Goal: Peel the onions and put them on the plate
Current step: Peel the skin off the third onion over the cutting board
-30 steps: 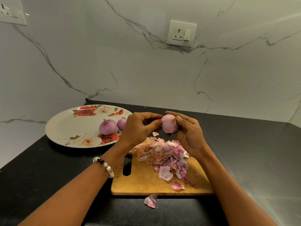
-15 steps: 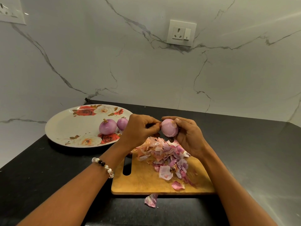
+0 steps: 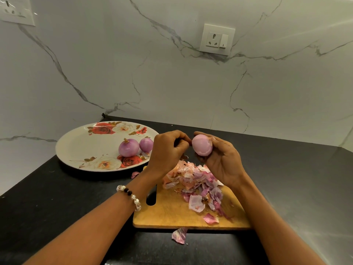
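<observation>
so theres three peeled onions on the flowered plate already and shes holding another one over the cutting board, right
Not quite: the head view shows two onions on the flowered plate, not three. The rest holds: the right hand holds another onion above the cutting board.

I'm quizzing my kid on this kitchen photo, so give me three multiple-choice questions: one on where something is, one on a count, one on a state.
1. Where is the peel pile?
A on the plate
B on the board
C in a bowl

2. How many onions lie on the plate?
A two
B four
C none

3. The onion in the right hand is
A sliced
B whole
C grated

Answers: 1 B, the peels heap on the wooden board. 2 A, a pair sits by the rose print. 3 B, it is round and uncut.
</observation>
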A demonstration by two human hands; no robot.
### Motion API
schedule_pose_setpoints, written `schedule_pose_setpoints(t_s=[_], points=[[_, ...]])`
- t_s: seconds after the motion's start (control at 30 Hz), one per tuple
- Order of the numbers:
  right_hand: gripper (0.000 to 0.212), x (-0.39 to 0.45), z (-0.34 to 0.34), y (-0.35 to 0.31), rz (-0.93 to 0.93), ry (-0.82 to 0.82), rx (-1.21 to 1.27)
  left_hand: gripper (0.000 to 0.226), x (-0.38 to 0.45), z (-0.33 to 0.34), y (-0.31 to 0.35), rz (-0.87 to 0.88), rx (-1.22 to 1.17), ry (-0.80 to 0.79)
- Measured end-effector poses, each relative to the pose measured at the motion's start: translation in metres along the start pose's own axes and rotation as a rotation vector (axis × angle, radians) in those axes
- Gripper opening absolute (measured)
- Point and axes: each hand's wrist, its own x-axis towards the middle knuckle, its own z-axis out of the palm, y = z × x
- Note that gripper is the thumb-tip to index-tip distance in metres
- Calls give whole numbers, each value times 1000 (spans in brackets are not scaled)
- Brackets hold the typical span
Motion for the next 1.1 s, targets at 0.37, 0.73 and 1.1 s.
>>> schedule_pose_setpoints(t_s=[0.37,0.73,1.1], points=[[36,5,-4,0,-8,58,63,23,0,1,4,-163,-134,-114],[34,5,-3,5,-48,46,-87,21,1,-5,4,-399,-334,-207],[33,5,-3,8,-70,-6,-230,11,-1,-2,-2,-399,-188,-187]])
